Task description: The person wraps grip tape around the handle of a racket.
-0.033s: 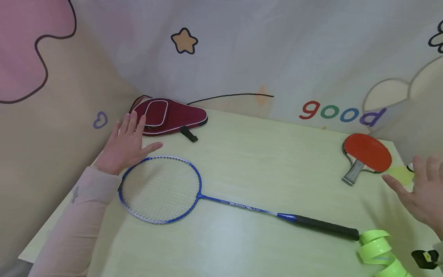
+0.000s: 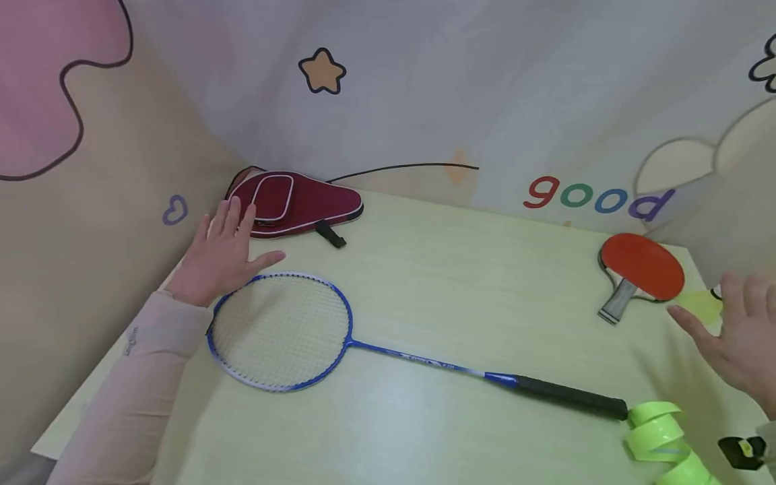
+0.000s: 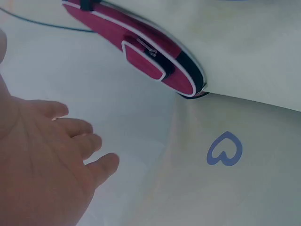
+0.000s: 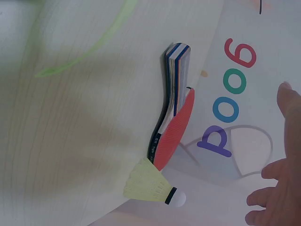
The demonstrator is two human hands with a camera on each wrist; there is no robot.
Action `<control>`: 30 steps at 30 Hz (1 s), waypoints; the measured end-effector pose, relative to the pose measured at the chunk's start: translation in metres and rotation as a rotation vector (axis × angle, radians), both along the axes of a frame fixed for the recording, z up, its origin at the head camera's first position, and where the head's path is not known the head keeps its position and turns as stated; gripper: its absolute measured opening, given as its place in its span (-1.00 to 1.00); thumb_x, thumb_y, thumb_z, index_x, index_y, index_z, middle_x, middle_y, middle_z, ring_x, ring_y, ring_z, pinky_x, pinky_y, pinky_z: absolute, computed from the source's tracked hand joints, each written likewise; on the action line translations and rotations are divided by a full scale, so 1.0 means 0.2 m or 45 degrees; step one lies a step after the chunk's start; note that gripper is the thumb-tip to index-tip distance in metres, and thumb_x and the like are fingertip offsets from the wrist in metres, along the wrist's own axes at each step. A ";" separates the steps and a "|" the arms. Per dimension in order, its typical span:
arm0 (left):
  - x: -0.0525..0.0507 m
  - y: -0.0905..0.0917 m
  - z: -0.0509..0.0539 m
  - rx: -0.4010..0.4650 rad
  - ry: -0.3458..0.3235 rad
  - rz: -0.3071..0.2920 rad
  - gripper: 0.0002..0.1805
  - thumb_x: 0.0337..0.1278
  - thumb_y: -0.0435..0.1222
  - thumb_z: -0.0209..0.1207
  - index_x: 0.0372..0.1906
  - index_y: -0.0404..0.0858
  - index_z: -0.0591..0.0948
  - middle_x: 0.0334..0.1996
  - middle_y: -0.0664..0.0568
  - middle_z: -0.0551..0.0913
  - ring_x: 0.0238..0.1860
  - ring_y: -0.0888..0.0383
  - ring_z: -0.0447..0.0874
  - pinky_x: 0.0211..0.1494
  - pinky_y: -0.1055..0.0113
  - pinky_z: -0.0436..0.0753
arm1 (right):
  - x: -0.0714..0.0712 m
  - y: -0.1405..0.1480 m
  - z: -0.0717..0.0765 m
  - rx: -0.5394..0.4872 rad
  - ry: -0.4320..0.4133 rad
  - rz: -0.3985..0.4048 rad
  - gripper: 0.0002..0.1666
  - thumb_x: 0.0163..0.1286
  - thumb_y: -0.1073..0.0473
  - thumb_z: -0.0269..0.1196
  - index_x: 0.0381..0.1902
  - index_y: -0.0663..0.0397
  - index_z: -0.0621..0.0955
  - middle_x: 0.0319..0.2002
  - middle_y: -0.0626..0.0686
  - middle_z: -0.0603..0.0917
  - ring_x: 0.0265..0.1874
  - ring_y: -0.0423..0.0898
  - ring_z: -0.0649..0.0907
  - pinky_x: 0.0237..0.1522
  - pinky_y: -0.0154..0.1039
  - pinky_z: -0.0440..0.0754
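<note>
My left hand (image 2: 221,252) hovers with straight fingers over the left side of the table, between a maroon paddle case (image 2: 321,202) and the round head of a blue badminton racket (image 2: 418,358). It holds nothing. At the right edge my right hand (image 2: 736,337) is raised, fingers spread and grasping nothing. Closest to it lie a red table tennis paddle (image 2: 642,266) and a pale yellow shuttlecock (image 4: 148,181), which the hand partly hides in the head view. A coil of bright green ribbon-like strip (image 2: 655,431) sits by the racket's black handle end.
A pale wood-grain table (image 2: 461,276) carries everything. Behind it hangs a printed cloth backdrop (image 2: 424,87) with a star, a heart and the word "good". A black strap (image 2: 330,234) sticks out from the case toward the front.
</note>
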State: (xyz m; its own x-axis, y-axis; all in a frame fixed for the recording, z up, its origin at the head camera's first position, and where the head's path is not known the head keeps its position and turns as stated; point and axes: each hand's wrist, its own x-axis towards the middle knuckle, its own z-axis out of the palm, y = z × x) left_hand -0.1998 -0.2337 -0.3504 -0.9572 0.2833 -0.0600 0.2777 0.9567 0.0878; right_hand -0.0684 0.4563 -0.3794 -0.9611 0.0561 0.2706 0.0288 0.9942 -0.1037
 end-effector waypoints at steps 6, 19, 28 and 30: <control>0.03 0.02 0.02 0.025 -0.016 -0.036 0.08 0.29 0.30 -0.08 0.49 -0.47 -0.13 0.48 -0.43 -0.28 0.49 -0.30 -0.43 0.47 -0.26 -0.30 | 0.07 -0.04 0.01 -0.053 -0.120 -0.078 0.25 0.33 -0.58 -0.17 0.36 0.53 0.00 0.19 0.58 0.04 0.26 0.50 0.01 0.35 0.36 -0.09; 0.33 0.67 0.04 0.220 -0.243 -0.440 -0.12 0.32 0.15 0.07 0.47 -0.36 0.13 0.44 -0.23 0.19 0.46 -0.14 0.11 0.49 -0.09 0.11 | 0.26 -0.32 0.03 -0.350 -0.718 0.179 -0.02 0.39 -0.25 0.18 0.40 0.39 0.18 0.31 0.55 0.18 0.20 0.56 0.19 -0.06 0.56 0.25; 0.52 1.28 -0.18 0.079 -0.349 -0.830 -0.30 0.20 0.09 0.24 0.31 -0.22 0.41 0.01 0.00 0.61 0.00 0.11 0.59 0.07 0.27 0.58 | 0.39 -0.33 -0.05 -0.341 -0.725 0.241 -0.09 0.14 -0.17 0.42 0.27 0.29 0.43 0.08 0.39 0.48 0.04 0.41 0.41 -0.13 0.40 0.45; 0.54 1.36 -0.23 0.035 -0.289 -0.897 -0.45 0.16 0.03 0.30 0.16 -0.17 0.52 -0.22 0.09 0.60 -0.25 0.18 0.56 -0.20 0.38 0.58 | 0.39 -0.31 -0.06 -0.332 -0.725 0.251 -0.22 0.10 -0.08 0.46 0.17 0.26 0.52 -0.06 0.25 0.57 -0.06 0.29 0.49 -0.18 0.29 0.50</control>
State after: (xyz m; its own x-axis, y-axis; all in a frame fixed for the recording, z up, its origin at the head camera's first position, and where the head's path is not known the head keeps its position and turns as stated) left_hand -0.0919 0.0381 -0.3962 -0.5131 0.8300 -0.2187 0.7970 0.5553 0.2375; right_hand 0.0105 0.3936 -0.3919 -0.9491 -0.1405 -0.2819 -0.0295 0.9308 -0.3644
